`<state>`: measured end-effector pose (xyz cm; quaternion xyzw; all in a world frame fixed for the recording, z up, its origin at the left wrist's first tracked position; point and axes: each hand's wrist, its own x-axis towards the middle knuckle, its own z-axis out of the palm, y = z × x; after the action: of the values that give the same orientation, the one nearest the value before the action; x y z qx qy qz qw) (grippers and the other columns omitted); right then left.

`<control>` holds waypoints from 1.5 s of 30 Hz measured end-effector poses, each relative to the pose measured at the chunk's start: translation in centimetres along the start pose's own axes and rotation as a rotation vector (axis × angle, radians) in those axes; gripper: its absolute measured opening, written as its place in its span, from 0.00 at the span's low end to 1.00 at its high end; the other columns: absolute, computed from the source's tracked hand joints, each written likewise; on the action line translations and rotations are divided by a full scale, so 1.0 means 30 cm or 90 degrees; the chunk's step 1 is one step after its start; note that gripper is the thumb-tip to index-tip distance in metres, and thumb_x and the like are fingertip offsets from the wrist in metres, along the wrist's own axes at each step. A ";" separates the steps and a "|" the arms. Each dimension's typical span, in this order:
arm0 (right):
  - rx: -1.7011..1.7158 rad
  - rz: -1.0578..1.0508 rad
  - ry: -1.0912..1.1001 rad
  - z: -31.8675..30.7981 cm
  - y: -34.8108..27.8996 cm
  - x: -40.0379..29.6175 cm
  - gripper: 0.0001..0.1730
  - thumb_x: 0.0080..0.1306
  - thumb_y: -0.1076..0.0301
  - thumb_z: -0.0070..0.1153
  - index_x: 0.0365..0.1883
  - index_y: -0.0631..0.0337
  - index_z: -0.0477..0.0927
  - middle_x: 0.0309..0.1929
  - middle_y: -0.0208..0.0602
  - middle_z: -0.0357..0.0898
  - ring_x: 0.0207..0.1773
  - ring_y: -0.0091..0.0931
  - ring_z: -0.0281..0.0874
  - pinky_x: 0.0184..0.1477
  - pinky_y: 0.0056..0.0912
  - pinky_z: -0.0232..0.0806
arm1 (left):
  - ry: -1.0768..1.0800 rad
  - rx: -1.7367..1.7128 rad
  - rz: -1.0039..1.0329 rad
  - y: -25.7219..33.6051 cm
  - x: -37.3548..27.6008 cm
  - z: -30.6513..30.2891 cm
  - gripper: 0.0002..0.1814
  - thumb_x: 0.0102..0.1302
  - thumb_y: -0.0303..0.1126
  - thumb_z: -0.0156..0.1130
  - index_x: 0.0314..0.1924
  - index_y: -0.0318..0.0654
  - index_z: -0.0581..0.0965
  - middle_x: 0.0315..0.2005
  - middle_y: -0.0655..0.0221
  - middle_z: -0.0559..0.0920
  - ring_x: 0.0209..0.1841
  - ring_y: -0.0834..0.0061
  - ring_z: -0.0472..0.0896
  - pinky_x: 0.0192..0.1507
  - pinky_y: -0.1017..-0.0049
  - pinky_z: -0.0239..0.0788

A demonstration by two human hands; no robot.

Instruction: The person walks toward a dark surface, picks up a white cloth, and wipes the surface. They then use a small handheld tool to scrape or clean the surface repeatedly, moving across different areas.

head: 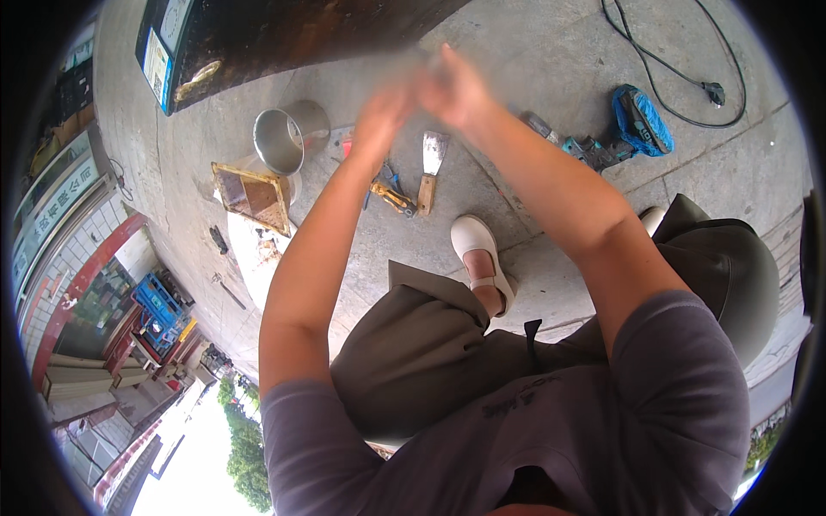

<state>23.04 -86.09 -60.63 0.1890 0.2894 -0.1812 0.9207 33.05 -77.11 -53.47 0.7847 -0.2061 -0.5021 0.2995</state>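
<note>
My left hand (390, 106) and my right hand (457, 90) are close together in front of me, both blurred by motion. They are near the lower edge of a large dark panel (310, 39) with a worn, stained surface. A grey smear shows around the fingers; whether either hand holds something cannot be made out. Below them on the concrete lies a putty knife (431, 168) with a wooden handle. Beside it are a yellow-and-black screwdriver (392, 198) and blue-handled pliers (390, 175). A small red thing (348, 146) is partly hidden by my left forearm.
To the left are a metal cylinder (310, 126), a wooden-framed piece (240, 193), a white sheet-like thing (248, 258) and a wrench (229, 290). At right lie a teal cordless tool (590, 151) with a blue-wrapped battery (642, 122) and a black power cord (742, 97).
</note>
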 end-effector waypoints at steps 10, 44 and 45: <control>0.070 0.137 -0.064 -0.039 -0.006 -0.010 0.26 0.64 0.49 0.42 0.33 0.70 0.70 0.25 0.39 0.68 0.23 0.24 0.60 0.27 0.25 0.59 | 0.344 0.120 0.071 0.179 -0.313 -0.246 0.20 0.66 0.43 0.47 0.53 0.39 0.70 0.49 0.68 0.75 0.51 0.77 0.72 0.52 0.74 0.60; 0.026 -0.023 -0.067 0.004 -0.031 -0.017 0.09 0.56 0.74 0.53 0.36 0.62 0.71 0.25 0.41 0.71 0.16 0.19 0.59 0.19 0.21 0.53 | 0.314 0.425 0.498 0.892 -0.146 -0.259 0.28 0.70 0.49 0.31 0.57 0.34 0.64 0.53 0.59 0.68 0.59 0.68 0.63 0.62 0.72 0.48; 0.011 -0.046 -0.062 0.005 -0.018 -0.013 0.09 0.56 0.74 0.53 0.36 0.61 0.71 0.25 0.41 0.71 0.16 0.19 0.58 0.19 0.21 0.53 | 0.313 0.411 0.493 0.893 -0.145 -0.255 0.28 0.70 0.49 0.31 0.57 0.34 0.64 0.54 0.59 0.68 0.59 0.68 0.62 0.62 0.72 0.48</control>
<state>22.57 -86.54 -60.41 0.1775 0.2490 -0.2261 0.9249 37.61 -92.07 -30.02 0.7976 -0.5465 -0.0688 0.2456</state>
